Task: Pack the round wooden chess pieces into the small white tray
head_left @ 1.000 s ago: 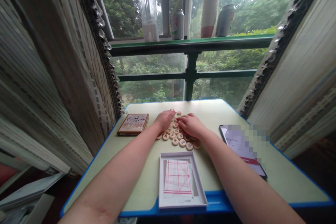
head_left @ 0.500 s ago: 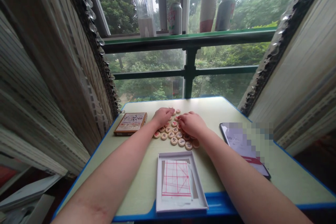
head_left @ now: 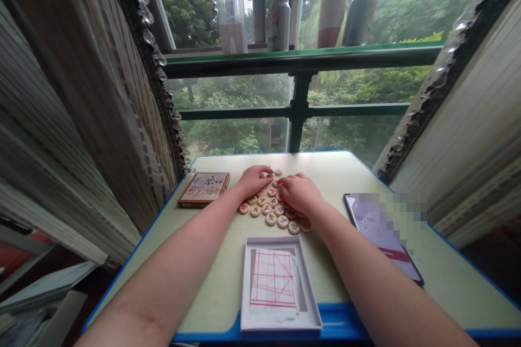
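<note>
Several round wooden Chinese chess pieces (head_left: 266,209), marked with red or black characters, lie in a cluster on the table. At the cluster's far left side is my left hand (head_left: 255,179), its index finger and thumb apart beside the pieces. My right hand (head_left: 300,193) rests over the right side, fingers loosely bent and the tips touching or close to a red-marked piece (head_left: 275,183). Some pieces are hidden under both hands. Nearer to me sits an open white box tray (head_left: 247,287) holding a folded paper board (head_left: 273,277) with red grid lines.
A Chinese chess box lid (head_left: 204,188) lies at the table's left. To the right is a phone (head_left: 376,238), partly pixelated. Cans (head_left: 279,24) and stacked cups (head_left: 332,2) stand on the window ledge behind the green railing (head_left: 244,65). Curtains hang on both sides.
My left hand's fingers have spread slightly apart near the far pieces. The right hand has barely moved. The view has shifted a little.
</note>
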`<state>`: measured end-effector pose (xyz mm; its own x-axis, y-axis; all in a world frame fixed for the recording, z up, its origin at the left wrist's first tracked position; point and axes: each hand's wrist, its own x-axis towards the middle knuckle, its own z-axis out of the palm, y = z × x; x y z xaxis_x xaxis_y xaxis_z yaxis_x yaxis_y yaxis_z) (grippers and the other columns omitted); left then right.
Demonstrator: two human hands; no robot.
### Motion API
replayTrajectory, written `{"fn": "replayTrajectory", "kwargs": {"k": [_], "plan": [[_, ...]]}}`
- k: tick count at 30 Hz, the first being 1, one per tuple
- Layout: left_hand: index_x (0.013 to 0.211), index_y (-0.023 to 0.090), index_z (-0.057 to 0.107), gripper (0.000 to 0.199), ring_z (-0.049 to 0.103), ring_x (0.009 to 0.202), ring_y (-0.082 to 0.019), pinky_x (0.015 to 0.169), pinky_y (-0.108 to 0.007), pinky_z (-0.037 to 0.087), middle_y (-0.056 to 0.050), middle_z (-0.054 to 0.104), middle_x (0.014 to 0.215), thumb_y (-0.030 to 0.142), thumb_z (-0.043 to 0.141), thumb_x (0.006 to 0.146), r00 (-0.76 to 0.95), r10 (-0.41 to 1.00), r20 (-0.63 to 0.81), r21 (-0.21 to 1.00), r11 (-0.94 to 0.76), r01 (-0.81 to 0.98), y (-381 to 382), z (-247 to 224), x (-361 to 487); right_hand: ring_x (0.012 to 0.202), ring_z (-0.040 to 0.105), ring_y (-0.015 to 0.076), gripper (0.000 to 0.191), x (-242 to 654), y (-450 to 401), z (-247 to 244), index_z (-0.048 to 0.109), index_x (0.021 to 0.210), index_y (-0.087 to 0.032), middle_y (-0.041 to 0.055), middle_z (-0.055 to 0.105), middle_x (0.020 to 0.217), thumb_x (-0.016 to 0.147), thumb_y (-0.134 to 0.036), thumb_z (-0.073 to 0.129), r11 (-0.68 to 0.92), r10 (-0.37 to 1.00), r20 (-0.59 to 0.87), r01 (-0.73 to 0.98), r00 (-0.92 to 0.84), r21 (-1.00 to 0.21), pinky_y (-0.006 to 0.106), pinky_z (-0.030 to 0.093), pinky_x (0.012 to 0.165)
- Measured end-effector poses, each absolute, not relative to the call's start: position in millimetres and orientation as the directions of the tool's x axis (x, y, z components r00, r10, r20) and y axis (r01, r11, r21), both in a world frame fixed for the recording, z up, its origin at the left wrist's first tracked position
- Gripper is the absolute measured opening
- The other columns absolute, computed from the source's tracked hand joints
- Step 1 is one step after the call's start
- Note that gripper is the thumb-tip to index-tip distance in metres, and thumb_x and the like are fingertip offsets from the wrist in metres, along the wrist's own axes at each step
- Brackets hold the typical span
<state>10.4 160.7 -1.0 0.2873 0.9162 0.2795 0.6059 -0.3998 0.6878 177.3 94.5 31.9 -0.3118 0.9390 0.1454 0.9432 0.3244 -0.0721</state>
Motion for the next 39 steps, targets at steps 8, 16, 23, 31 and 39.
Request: {"fn": "replayTrajectory", "kwargs": {"k": [8, 16, 23, 31, 39], "plan": [[0.088, 0.018, 0.069, 0.025, 0.061, 0.097, -0.018, 0.092, -0.029, 0.046, -0.004, 0.069, 0.1, 0.014, 0.062, 0.065, 0.306, 0.887, 0.346, 0.721, -0.46, 0.518, 156.6, 4.1, 11.5, 0.105, 0.049, 0.025, 0.041, 178.8, 96.8, 27.4, 0.065, 0.109, -0.019, 0.0101, 0.065, 0.112, 0.092, -0.032, 0.031, 0.306, 0.94, 0.178, 0.951, -0.293, -0.052, 0.034, 0.034, 0.09], [0.082, 0.021, 0.07, 0.017, 0.061, 0.094, -0.018, 0.096, -0.032, 0.041, 0.001, 0.07, 0.094, 0.027, 0.063, 0.068, 0.294, 0.919, 0.261, 0.673, -0.392, 0.628, 145.1, 14.7, 18.9, 0.108, 0.047, 0.0267, 0.041, 181.8, 101.1, 21.1, 0.061, 0.117, -0.018, 0.0112, 0.063, 0.113, 0.091, -0.035, 0.034, 0.277, 0.949, 0.173, 0.959, -0.263, -0.062, 0.036, 0.032, 0.091], [0.107, 0.023, 0.068, 0.035, 0.047, 0.124, -0.021, 0.111, -0.038, 0.024, -0.003, 0.058, 0.128, 0.025, 0.046, 0.08, 0.245, 0.921, 0.303, 0.58, -0.383, 0.719, 160.8, 4.3, 13.3, 0.107, 0.048, 0.0273, 0.039, 181.3, 102.6, 19.6, 0.061, 0.116, -0.019, 0.0109, 0.064, 0.113, 0.091, -0.035, 0.035, 0.264, 0.952, 0.171, 0.964, -0.253, -0.043, 0.036, 0.033, 0.089], [0.107, 0.025, 0.067, 0.042, 0.046, 0.124, -0.026, 0.107, -0.046, 0.03, -0.002, 0.061, 0.124, 0.018, 0.044, 0.073, 0.283, 0.933, 0.222, 0.637, -0.359, 0.682, 165.3, 2.5, 11.7, 0.11, 0.049, 0.0216, 0.045, 180.4, 99.8, 26.2, 0.058, 0.119, -0.02, 0.0121, 0.061, 0.117, 0.096, -0.038, 0.024, 0.303, 0.948, 0.105, 0.953, -0.301, -0.009, 0.035, 0.03, 0.093], [0.099, 0.016, 0.069, 0.046, 0.058, 0.106, -0.019, 0.093, -0.031, 0.045, -0.007, 0.066, 0.115, 0.039, 0.032, 0.087, 0.269, 0.945, 0.188, 0.826, -0.3, 0.477, 163.0, 2.2, 9.8, 0.105, 0.052, 0.0231, 0.047, 181.0, 100.3, 26.8, 0.06, 0.115, -0.021, 0.0113, 0.062, 0.115, 0.095, -0.043, 0.023, 0.263, 0.96, 0.119, 0.963, -0.254, -0.06, 0.036, 0.034, 0.089]]}}
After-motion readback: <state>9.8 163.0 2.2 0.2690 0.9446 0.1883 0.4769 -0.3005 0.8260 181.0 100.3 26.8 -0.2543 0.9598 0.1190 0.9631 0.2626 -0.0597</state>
